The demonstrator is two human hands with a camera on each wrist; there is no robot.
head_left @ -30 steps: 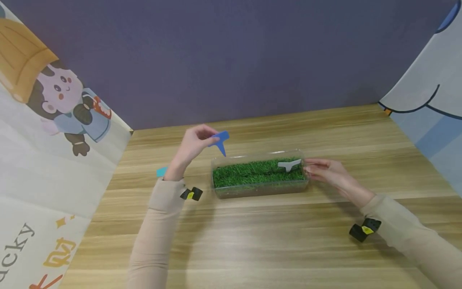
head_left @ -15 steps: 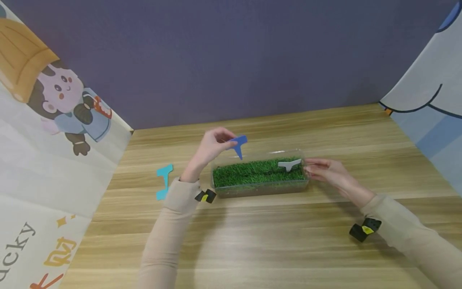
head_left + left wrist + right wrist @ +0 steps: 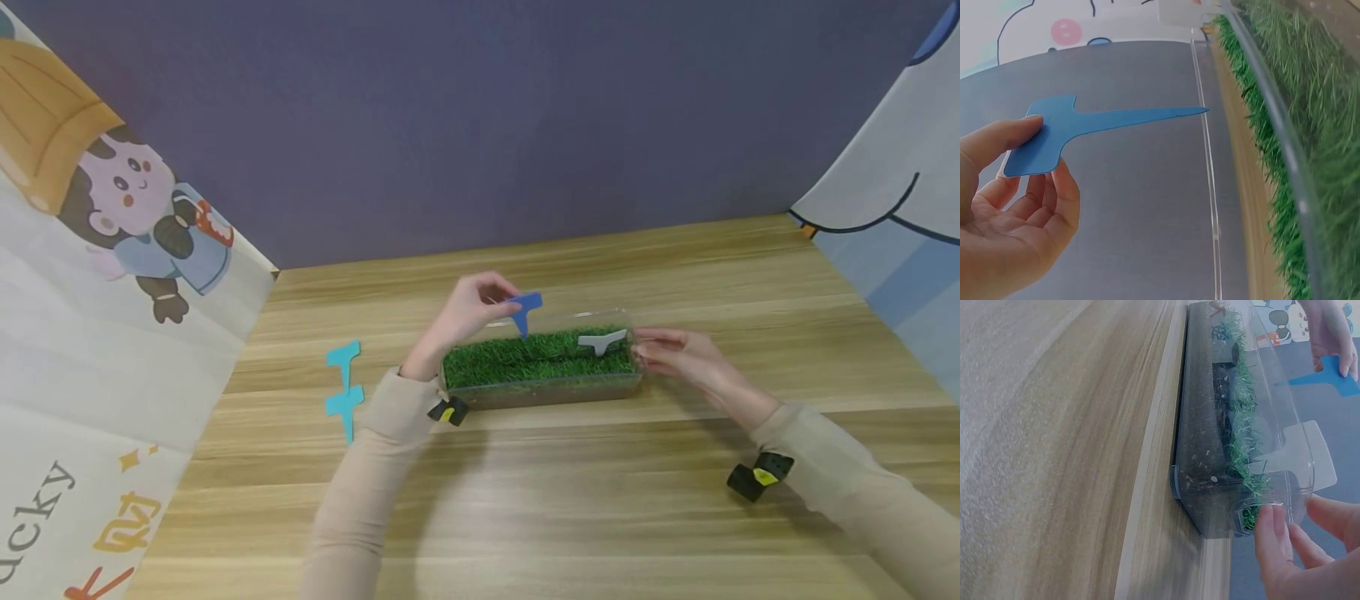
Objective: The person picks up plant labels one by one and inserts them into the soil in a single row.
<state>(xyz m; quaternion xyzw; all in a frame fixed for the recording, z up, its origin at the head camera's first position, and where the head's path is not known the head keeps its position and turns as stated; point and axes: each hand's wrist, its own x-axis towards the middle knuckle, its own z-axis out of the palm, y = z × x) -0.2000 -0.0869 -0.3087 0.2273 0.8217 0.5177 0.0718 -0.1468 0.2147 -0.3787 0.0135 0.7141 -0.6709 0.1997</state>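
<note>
Between thumb and fingers, my left hand (image 3: 472, 312) pinches a blue T-shaped plant label (image 3: 527, 308) by its wide head. In the left wrist view the blue label's (image 3: 1054, 134) pointed stem reaches toward the box's rim. Below it stands a clear plastic planter box (image 3: 547, 392) with soil and green artificial grass (image 3: 495, 360). A white plant label (image 3: 602, 342) stands upright in the grass near the right end. At that end my right hand (image 3: 686, 362) grips the box wall, thumb and fingers on either side of the rim (image 3: 1300, 512).
Two turquoise plant labels (image 3: 345, 402) lie one behind the other on the wooden table (image 3: 570, 500), left of the box. A dark blue-grey panel (image 3: 525, 133) rises behind the table. Printed cloths hang at the left (image 3: 67, 350) and right.
My left hand has carried the blue label rightward and slightly down, from beyond the box's left end to over the grass. Both turquoise labels have come into view. The right hand stays put.
</note>
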